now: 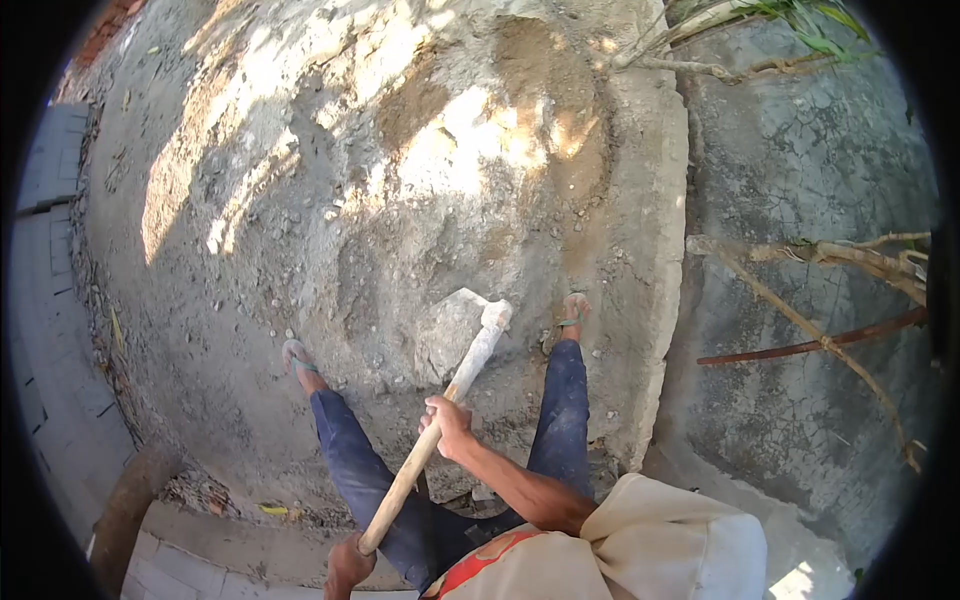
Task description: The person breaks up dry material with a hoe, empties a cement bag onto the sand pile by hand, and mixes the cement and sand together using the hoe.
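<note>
A hoe [412, 466] slants across the front of my body, its pale wooden handle running from lower left up to a dust-coated head. My right hand [450, 425] is closed around the middle of the handle. Lower down, near the handle's end, my left hand [348, 563] is wrapped round the wood. The hoe blade [447, 335], grey with dust, is down at the soil between my feet; whether its edge is sunk in cannot be made out. Loose grey soil and rubble [390, 250] spread ahead of it.
My sandalled feet [574, 312] stand apart on the dirt. A low concrete edge [660, 350] runs along the right, with cut branches [815, 257] and a rusty brown bar [810, 340] beyond it. A trunk-like brown post [130, 510] and pale blocks [50, 320] are at left.
</note>
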{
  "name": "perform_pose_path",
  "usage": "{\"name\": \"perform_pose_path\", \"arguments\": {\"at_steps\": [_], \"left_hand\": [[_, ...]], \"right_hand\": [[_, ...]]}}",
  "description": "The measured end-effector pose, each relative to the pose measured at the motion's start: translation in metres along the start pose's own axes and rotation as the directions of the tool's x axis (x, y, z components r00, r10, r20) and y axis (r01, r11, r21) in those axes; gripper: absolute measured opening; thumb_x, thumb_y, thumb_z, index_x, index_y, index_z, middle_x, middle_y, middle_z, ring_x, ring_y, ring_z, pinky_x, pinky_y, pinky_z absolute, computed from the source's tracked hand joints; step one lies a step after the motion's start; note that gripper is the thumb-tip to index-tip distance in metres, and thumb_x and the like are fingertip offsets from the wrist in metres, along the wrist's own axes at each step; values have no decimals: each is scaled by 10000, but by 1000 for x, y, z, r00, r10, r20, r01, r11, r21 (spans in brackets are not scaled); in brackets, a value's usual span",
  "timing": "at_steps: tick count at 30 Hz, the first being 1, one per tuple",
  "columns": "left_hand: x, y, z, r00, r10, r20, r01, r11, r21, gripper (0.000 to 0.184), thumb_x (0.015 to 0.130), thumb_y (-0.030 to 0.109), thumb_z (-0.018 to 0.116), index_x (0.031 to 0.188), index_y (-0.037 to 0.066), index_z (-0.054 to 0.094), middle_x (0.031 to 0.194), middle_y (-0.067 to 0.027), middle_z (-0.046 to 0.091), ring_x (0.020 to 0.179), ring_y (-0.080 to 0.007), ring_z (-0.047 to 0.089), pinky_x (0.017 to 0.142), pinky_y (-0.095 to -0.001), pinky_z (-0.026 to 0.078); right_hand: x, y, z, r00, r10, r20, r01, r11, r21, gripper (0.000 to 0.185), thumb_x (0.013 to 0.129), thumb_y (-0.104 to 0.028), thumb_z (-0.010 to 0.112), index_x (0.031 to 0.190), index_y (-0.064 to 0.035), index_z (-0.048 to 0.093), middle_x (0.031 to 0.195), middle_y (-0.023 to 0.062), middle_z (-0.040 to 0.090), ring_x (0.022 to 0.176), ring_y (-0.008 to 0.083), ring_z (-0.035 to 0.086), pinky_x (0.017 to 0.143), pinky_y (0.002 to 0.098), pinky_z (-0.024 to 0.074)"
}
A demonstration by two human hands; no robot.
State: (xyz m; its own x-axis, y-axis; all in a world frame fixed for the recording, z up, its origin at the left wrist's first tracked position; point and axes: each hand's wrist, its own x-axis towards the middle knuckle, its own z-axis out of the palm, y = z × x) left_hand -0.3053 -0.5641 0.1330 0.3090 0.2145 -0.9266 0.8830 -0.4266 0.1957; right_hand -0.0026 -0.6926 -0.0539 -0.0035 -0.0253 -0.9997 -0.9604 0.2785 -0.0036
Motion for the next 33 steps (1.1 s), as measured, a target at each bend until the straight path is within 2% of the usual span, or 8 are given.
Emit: {"name": "perform_pose_path", "arguments": {"at_steps": [4, 6, 9, 11, 16, 23, 27, 33], "left_hand": [[3, -5, -7, 988, -154, -31, 156, 979, 134, 440, 884, 400, 741, 942, -36, 735, 754, -237, 698, 741, -399, 717, 646, -487, 540], [6, 12, -21, 994, -17, -110, 28, 994, 101, 482, 892, 459, 712, 886, -23, 740, 741, -261, 692, 748, -427, 727, 628, -516, 538], [10, 97, -47, 978, 65, -200, -46, 994, 99, 495, 917, 455, 684, 1128, 7, 697, 823, -301, 698, 850, -485, 710, 700, -559, 534], [37, 139, -67, 979, 97, -179, -48, 965, 260, 522, 919, 458, 684, 1185, 9, 669, 850, -307, 700, 867, -495, 702, 715, -557, 534], [46, 334, -46, 927, 90, -365, 89, 891, 445, 518, 832, 281, 784, 1227, 38, 551, 983, -261, 712, 922, -477, 688, 800, -570, 532], [65, 532, -25, 832, -86, -548, 278, 919, 278, 477, 797, 354, 828, 1140, 52, 695, 1015, -192, 745, 994, -375, 715, 852, -479, 566], [72, 563, -35, 819, -135, -559, 323, 912, 253, 318, 834, 295, 776, 1017, 37, 753, 1032, -210, 751, 993, -358, 737, 850, -461, 597], [80, 532, -22, 740, -207, -640, 287, 958, 21, 230, 871, 178, 645, 1013, 74, 793, 1021, -152, 768, 986, -318, 749, 820, -451, 610]], "right_hand": [[-42, -37, 29, 978, -54, 200, 58, 998, -11, 193, 895, -119, 714, 904, -71, 528, 721, 44, 550, 616, 205, 593, 599, 428, 526], [-58, -85, 27, 854, -151, 499, 252, 958, -140, 235, 934, -201, 724, 969, -51, 546, 810, 75, 617, 720, 237, 670, 704, 439, 583], [-60, -191, -13, 791, -177, 585, 553, 616, -561, 616, 993, -371, 671, 1388, 50, 455, 1206, 203, 656, 1064, 284, 695, 903, 431, 578], [-70, -271, -76, 587, -461, 665, 809, 374, -454, 590, 962, -315, 710, 1383, 34, 487, 1181, 197, 684, 1058, 263, 701, 861, 374, 574], [-168, -500, -245, 77, -981, 178, 979, 41, -198, 483, 959, -113, 687, 1365, 41, 476, 1136, 147, 645, 1021, 199, 644, 888, 333, 538], [-366, -701, -399, -726, -685, -63, 664, -675, -322, 511, 996, -47, 645, 1414, 68, 375, 1260, 213, 558, 1155, 262, 583, 995, 400, 523], [-448, -739, -394, -690, -717, -105, 627, -517, -583, 606, 1024, -180, 636, 1459, 88, 311, 1334, 250, 499, 1250, 317, 535, 1055, 466, 501], [-381, -867, -403, -220, -975, 10, 965, -216, 150, 656, 1023, -424, 609, 1514, -20, 448, 1456, 189, 522, 1327, 318, 515, 1128, 458, 434]]}}
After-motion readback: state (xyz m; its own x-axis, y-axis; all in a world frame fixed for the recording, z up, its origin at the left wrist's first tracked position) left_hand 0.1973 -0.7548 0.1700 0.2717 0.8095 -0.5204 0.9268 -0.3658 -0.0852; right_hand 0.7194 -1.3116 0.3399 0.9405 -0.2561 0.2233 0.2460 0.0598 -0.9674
